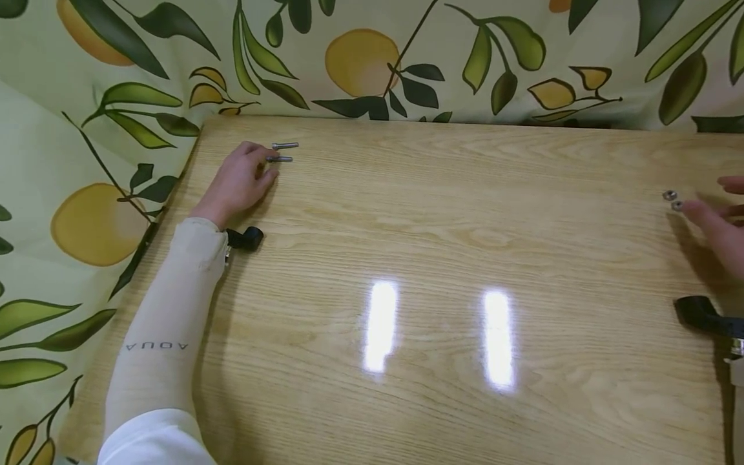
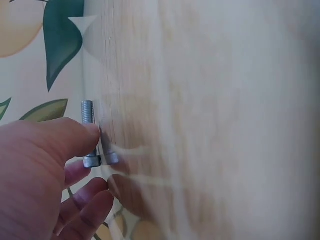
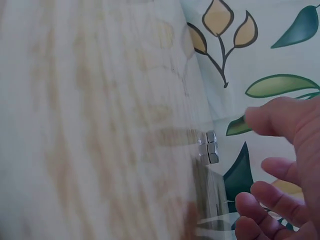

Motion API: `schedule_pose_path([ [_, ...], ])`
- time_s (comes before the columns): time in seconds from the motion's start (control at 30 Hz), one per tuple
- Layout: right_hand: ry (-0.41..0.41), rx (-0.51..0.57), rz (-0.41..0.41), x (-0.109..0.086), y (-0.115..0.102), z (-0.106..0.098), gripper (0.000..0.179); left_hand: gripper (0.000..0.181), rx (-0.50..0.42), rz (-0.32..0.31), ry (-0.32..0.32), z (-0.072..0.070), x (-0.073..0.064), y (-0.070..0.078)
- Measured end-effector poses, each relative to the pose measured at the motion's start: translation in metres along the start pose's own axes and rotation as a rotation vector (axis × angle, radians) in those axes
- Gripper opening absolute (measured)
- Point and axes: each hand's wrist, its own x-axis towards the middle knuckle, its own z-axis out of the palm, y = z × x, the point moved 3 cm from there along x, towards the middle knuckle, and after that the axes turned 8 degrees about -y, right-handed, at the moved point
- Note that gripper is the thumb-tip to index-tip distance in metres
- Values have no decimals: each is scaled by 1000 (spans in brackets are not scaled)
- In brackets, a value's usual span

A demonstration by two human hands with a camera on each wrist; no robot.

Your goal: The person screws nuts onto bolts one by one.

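Note:
Two steel socket-head bolts lie side by side at the far left of the table, the farther bolt (image 1: 285, 146) and the nearer bolt (image 1: 281, 159). My left hand (image 1: 241, 177) is right at their heads, fingers loosely bent, the index fingertip at the nearer one. In the left wrist view the thumb overlaps a bolt (image 2: 87, 111); in the head view a gap shows between thumb and bolt. Two hex nuts (image 1: 670, 195) lie together at the right. Beside them is my right hand (image 1: 721, 226), partly out of the head view, its thumb and fingers spread apart.
The wood-grain table (image 1: 436, 226) has two bright light reflections. A fruit-and-leaf patterned cloth (image 1: 494, 39) hangs along its back and left edges. Black wrist cameras (image 1: 247, 239) are worn on both wrists.

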Motion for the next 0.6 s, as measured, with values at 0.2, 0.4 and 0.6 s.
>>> schedule_pose_path([
  [0.2,-51,6,36,-2,-4,1,59,34,-12,-15,17,0,4,0],
  [0.4,-101,33,3,-6,-21,2,59,30,-22,-30,26,-1,4,-2],
  [0.6,-66,-22,-62,-9,-29,6,36,28,0,-23,43,-2,6,-1],
])
